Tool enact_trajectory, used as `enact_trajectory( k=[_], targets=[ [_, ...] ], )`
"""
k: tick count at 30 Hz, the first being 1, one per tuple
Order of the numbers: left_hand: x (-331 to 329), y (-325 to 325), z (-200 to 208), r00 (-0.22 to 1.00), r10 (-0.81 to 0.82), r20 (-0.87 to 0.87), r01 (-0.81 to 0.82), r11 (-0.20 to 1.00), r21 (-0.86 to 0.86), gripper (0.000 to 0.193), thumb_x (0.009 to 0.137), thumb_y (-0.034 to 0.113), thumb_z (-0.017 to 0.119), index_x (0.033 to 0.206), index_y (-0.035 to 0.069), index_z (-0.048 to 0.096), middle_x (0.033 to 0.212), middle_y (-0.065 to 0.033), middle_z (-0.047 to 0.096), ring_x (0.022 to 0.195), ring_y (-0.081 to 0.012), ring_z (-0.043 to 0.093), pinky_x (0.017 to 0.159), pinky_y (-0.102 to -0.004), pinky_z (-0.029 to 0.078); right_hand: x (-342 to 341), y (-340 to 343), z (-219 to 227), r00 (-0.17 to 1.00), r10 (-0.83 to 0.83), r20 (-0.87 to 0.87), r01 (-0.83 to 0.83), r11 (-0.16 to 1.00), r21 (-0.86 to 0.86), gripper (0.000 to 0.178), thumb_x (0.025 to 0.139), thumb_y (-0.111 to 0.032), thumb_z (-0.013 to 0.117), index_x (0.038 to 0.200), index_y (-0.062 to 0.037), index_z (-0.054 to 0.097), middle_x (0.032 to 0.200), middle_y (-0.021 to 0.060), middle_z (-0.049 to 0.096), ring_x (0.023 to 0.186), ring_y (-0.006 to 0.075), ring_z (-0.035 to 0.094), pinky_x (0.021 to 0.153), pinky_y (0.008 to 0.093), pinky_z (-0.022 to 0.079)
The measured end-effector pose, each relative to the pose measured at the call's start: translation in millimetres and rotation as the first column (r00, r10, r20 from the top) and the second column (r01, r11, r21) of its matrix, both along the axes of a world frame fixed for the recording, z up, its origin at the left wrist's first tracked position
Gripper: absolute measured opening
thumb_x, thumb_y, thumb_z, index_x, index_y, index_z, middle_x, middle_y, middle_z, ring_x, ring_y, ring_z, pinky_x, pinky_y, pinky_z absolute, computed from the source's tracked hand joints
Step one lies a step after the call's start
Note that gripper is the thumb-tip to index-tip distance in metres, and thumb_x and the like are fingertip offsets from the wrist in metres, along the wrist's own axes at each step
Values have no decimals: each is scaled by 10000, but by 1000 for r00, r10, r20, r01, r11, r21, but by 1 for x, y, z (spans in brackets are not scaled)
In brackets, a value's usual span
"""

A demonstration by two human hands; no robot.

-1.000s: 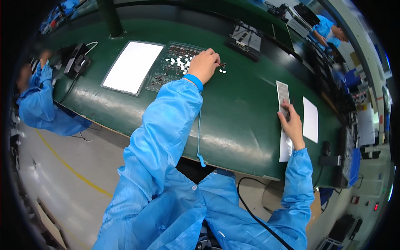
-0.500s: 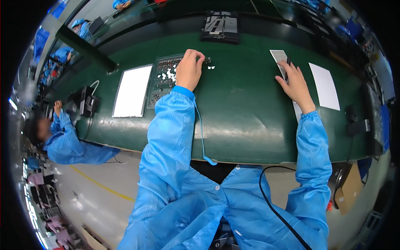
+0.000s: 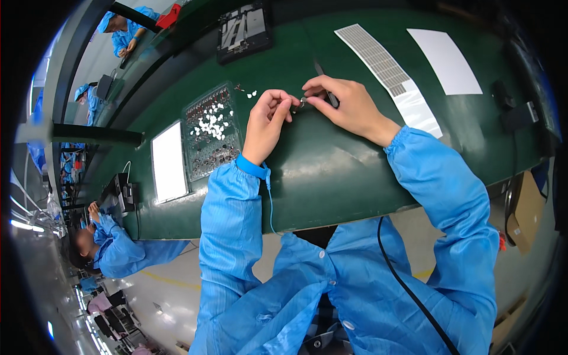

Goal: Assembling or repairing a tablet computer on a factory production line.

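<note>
Left hand and right hand, fingertips nearly closed, pinch a small metallic part between them above the green bench, gridded sheet partly bare, tray seemingly holding plenty more

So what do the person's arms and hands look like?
Both sleeves are loose, shiny and blue, with gathered cuffs. The left hand is bare, with a bright blue wristband and thin blue cord. The right hand is bare, too.
</note>
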State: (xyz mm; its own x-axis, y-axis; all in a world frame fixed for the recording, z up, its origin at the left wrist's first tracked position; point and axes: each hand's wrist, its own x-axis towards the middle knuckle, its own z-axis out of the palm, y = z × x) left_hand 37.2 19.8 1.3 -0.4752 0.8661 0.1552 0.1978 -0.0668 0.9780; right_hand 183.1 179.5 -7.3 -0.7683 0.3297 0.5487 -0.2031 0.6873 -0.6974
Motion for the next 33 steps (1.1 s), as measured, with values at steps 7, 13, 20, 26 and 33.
enact_trajectory(
  k=[7,13,20,26,33],
  targets=[
    [2,0,-1,983,-25,180,39,996,-74,125,1028,168,565,1075,53,569,1011,-14,685,720,-45,524,631,-188,384,2,-1,1,998,47,31,-50,995,89,155,925,-199,673,1053,-111,679,902,87,737,811,278,709,685,368,545],
    [4,-1,-1,980,-38,196,47,998,-45,116,1026,168,569,1064,59,569,1007,-9,689,714,-42,517,638,-191,390,5,-3,6,995,29,91,-36,997,72,126,912,-116,678,1027,-65,681,917,100,724,801,266,709,672,335,548],
    [3,-1,-5,979,-40,198,52,997,-54,141,1029,192,565,1076,60,556,989,-12,703,718,-42,508,637,-189,391,5,-4,6,986,35,161,-47,997,66,128,915,-110,664,1030,-56,683,931,108,721,834,280,703,725,353,543],
    [5,-1,1,980,-82,181,91,995,-40,135,1034,190,556,1070,61,544,959,-25,702,716,-50,496,647,-196,403,1,-5,7,998,37,49,-41,995,86,132,925,-166,650,1026,-82,668,863,114,710,776,296,688,669,383,528],
    [16,2,-5,992,108,61,-112,992,64,211,971,175,664,1124,67,567,1045,-42,601,711,-82,507,655,-229,426,2,-6,4,998,5,60,-10,997,78,110,906,-144,653,987,-71,669,804,108,703,725,294,686,641,382,524]
  ],
)
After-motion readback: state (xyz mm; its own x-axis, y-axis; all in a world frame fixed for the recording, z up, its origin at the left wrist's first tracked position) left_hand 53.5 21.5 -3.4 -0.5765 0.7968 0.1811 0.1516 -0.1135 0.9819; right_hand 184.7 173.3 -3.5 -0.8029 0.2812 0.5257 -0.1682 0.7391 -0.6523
